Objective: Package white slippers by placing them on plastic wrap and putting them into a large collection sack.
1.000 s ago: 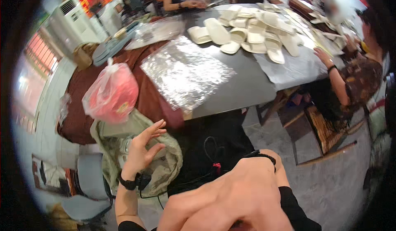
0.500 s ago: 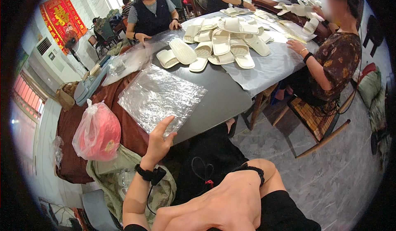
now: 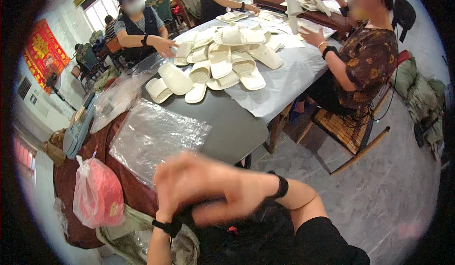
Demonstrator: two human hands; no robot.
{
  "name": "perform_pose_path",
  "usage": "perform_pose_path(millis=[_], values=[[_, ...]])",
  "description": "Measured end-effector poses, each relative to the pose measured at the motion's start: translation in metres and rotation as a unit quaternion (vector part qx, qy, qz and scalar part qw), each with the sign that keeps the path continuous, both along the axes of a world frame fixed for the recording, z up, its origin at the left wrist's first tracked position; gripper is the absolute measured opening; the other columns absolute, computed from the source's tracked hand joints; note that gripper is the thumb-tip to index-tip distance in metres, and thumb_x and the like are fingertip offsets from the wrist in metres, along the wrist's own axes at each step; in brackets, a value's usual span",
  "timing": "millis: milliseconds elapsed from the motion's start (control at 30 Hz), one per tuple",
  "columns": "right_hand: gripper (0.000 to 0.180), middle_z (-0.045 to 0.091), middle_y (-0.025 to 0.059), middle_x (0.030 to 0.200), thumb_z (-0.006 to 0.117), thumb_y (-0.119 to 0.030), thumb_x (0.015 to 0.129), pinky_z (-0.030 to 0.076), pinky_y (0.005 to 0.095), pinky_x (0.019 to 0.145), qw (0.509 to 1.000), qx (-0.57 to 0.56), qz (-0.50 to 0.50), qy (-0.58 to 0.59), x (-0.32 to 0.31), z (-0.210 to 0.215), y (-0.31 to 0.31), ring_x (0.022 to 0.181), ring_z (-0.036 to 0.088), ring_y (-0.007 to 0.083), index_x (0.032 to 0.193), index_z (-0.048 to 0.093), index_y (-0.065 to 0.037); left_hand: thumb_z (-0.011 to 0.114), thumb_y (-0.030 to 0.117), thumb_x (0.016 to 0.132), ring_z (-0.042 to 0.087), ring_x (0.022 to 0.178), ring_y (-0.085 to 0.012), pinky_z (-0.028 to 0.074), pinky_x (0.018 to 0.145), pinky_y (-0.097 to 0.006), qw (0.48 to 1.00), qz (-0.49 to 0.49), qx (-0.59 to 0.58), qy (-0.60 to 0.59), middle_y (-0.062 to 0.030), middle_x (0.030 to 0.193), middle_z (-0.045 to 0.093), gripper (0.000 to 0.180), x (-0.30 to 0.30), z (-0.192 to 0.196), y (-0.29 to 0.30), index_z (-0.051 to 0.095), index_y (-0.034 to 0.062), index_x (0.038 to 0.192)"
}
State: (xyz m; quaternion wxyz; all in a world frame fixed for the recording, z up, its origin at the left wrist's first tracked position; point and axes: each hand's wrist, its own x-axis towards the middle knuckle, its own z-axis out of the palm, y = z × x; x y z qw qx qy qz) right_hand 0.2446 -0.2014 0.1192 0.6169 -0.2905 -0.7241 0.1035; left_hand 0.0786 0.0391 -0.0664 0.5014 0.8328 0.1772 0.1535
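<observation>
Hands: I read my left hand [image 3: 177, 184] and right hand [image 3: 222, 196] brought together in front of my chest, below the near edge of the table; both are motion-blurred.
Finger state: I cannot tell whether the fingers are spread or closed, nor whether they pinch anything; the blur hides them. The two hands appear to touch or overlap.
Wrists: I see a dark band on the left wrist [image 3: 166, 226] and a dark band on the right wrist [image 3: 282, 187].
Nearest item: clear plastic sheet [image 3: 156, 134], lying flat on the near end of the table, just beyond my hands and apart from them.
Work surface: grey table [image 3: 234, 127], its rounded near corner just above my right forearm.
Stock: pile of white slippers [image 3: 222, 66], on the middle of the table, well apart from my hands; part of the pile rests on a pale cloth [image 3: 279, 87].
Left side: pink plastic bag [image 3: 97, 194], knotted at the top, sitting against a dark red cover [image 3: 102, 144] that drapes off the table end.
Co-workers: one seated person [image 3: 365, 61] at the right side of the table on a wooden chair [image 3: 348, 132]; another person [image 3: 137, 26] at the far left side with a hand at the slippers.
Floor: grey mottled floor [image 3: 379, 198] at right.
</observation>
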Motion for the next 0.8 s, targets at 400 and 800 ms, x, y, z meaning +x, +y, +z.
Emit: perform_pose_path(millis=[400,800], values=[[0.076,0.058,0.0262,0.123,0.072,-0.024,0.091,0.051,0.0446,0.092,0.687,-0.277,-0.666,0.094,0.266,-0.166,0.082,0.107,0.062,0.0339,0.153,0.033,-0.003,0.074,0.023,0.086,0.031,0.142,-0.0497,0.023,0.118,-0.059,0.932,0.016,0.359,0.042,-0.0279,0.149,0.040,0.065,0.000,0.003,-0.016,0.048,-0.0025,0.140],[0.040,0.073,0.0131,0.089,0.067,-0.001,0.088,0.054,0.0270,0.053,0.724,-0.238,-0.489,0.423,0.314,-0.164,0.100,0.067,0.072,0.0178,0.126,0.059,0.006,0.075,0.030,0.086,0.033,0.141,-0.0487,0.025,0.117,-0.059,0.933,0.017,0.354,0.053,-0.0280,0.147,0.042,0.065,0.002,0.004,-0.018,0.051,-0.0014,0.137]])
